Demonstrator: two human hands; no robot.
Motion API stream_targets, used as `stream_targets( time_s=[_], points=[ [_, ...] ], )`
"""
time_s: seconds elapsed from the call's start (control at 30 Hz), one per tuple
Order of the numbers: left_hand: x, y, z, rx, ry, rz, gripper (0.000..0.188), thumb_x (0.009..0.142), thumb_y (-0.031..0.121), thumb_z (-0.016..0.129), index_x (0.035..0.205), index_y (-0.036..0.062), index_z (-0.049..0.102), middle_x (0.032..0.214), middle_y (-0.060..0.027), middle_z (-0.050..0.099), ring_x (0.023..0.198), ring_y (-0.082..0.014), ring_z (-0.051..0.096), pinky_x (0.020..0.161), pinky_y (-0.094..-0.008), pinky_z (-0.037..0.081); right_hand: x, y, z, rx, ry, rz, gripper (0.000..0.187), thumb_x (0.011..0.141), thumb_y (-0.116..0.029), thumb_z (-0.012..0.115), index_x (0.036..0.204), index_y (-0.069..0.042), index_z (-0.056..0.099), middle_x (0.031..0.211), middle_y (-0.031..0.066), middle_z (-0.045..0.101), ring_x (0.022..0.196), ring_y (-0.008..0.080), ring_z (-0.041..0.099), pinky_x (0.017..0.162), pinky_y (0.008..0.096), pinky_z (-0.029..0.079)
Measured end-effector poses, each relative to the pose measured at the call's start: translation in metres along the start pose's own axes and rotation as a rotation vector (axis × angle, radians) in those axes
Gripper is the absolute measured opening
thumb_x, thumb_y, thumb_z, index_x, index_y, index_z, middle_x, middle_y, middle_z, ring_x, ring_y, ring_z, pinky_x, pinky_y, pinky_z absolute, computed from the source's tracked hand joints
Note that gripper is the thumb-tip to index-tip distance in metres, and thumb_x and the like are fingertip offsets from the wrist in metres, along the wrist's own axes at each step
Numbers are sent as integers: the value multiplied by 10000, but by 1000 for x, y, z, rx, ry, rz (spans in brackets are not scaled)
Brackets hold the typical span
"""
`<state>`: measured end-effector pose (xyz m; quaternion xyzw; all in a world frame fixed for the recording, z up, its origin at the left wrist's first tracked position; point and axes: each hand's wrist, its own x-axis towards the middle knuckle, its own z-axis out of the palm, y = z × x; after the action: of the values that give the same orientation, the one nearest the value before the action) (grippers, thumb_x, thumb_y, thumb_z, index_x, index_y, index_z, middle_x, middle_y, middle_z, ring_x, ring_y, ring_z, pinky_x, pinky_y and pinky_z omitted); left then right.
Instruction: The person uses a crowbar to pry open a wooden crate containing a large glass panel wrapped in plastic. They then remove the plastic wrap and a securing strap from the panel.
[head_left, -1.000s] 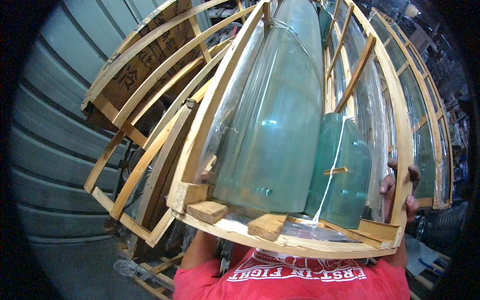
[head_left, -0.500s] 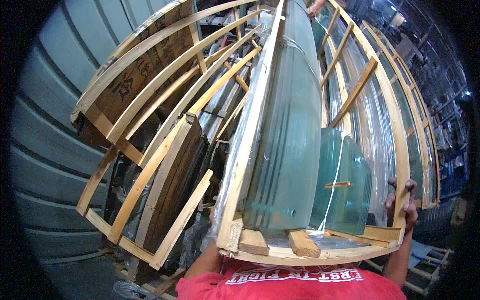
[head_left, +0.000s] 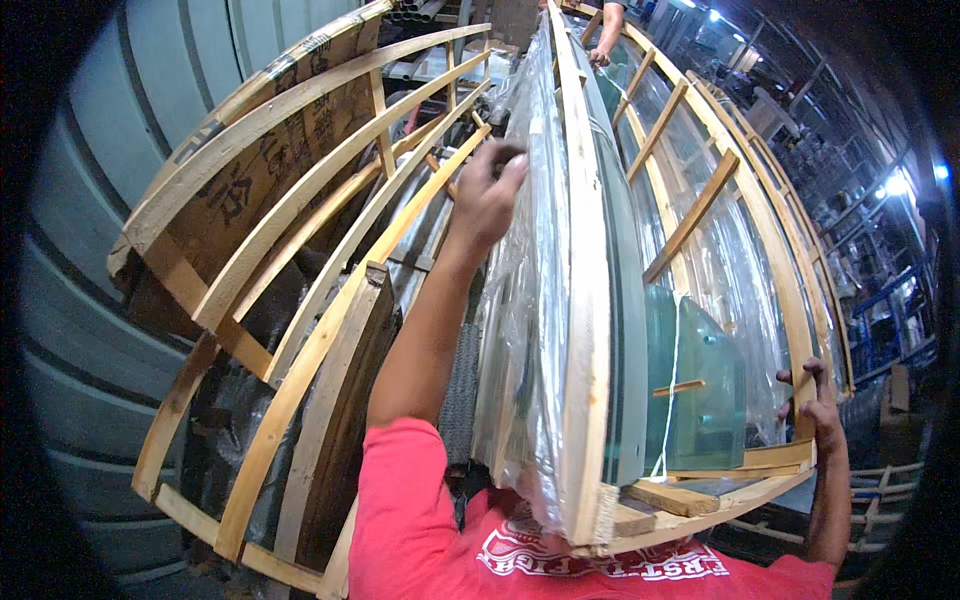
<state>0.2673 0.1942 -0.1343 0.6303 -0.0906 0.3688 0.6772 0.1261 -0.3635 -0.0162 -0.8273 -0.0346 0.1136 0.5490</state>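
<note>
In the crate (head_left: pixel 592 350), tall glass sheets (head_left: pixel 626 340) stand toward its left side and smaller glass panes (head_left: pixel 710 370) toward its right. A block (head_left: pixel 675 497) lies on its near end; plastic film (head_left: pixel 545 250) runs along its left outside. The left hand (head_left: pixel 490 190) is left of the crate, the right hand (head_left: pixel 818 400) at its right rail, a co-worker's hand (head_left: pixel 604 50) at its far end. Left of it stands a slatted frame (head_left: pixel 250 470); farthest left, a wall (head_left: pixel 80 350).

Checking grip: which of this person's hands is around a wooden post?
The right hand, around the post right of the glass; the left hand is raised beside plastic wrap.
</note>
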Motion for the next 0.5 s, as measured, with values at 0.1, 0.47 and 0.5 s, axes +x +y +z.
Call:
stream_targets(
  time_s=[0.1, 0.47, 0.5],
  points=[
    [67, -46, 32, 149, -105, -97, 387, 836, 216, 637, 1152, -7, 639, 1033, -175, 703, 946, -270, 677, 871, -354, 517, -2, -1, 1, -69, 59, 27, 735, 654, -83, 508, 1358, -256, 384, 1265, 204, 564, 717, 265, 650, 694, 380, 565],
    [131, -142, 98, 106, 86, -148, 481, 828, 184, 608, 1293, 61, 599, 1158, -262, 662, 1087, -392, 641, 945, -388, 493, 1, 5, -7, 61, 74, 78, 739, 703, -110, 627, 1386, -301, 419, 1235, 217, 575, 730, 273, 655, 695, 394, 588],
    [133, -145, 98, 61, 58, -164, 437, 833, 193, 628, 1249, 60, 627, 1129, -248, 676, 1050, -371, 659, 916, -386, 505, 1, 7, -8, 107, 64, 66, 740, 708, -112, 633, 1390, -301, 419, 1236, 229, 574, 728, 277, 657, 693, 398, 591]
  ],
)
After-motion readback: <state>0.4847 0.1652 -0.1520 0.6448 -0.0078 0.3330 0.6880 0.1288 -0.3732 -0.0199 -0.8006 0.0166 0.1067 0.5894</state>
